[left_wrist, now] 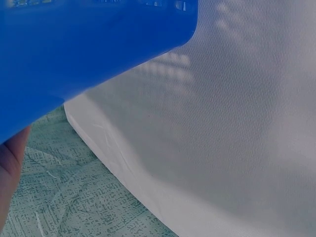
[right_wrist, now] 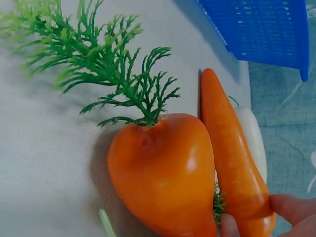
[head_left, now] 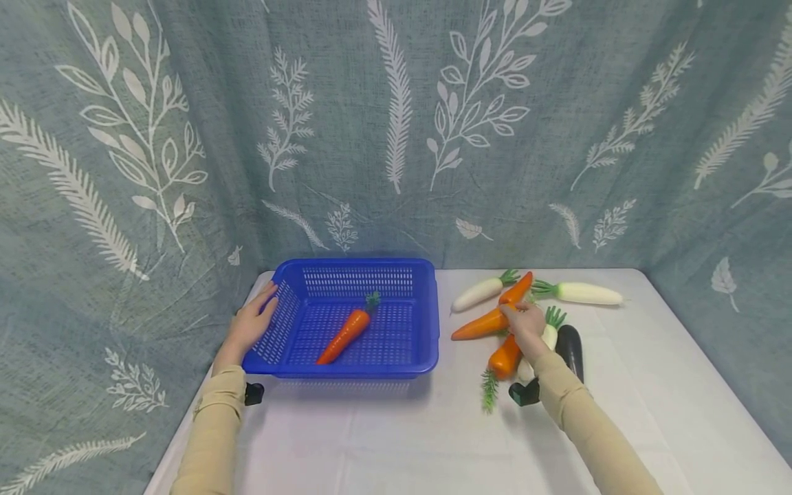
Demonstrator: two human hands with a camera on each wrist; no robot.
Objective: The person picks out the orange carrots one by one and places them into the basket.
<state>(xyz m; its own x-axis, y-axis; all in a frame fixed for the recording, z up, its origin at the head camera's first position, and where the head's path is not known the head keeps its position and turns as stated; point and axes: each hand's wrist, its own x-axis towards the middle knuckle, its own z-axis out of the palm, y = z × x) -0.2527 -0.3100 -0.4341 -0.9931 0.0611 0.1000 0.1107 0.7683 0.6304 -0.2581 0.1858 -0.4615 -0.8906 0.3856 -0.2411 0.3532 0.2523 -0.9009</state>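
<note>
Right grip [head_left: 527, 326] pinches the middle carrot [head_left: 478, 326] by its thick end, right of the blue basket [head_left: 355, 369] — lift straight up, clear of the near carrot [head_left: 504, 357]. Left grip [head_left: 249, 324], straight-fingered, touches the basket.

The head view looks forward and down from above the table [head_left: 383, 447], well back, facing the curtain [head_left: 346, 137]. The left wrist view looks from close by past the basket [head_left: 346, 372] to the table's edge. The right wrist view looks across the carrots [right_wrist: 163, 173] from very near; all three share the basket.
</note>
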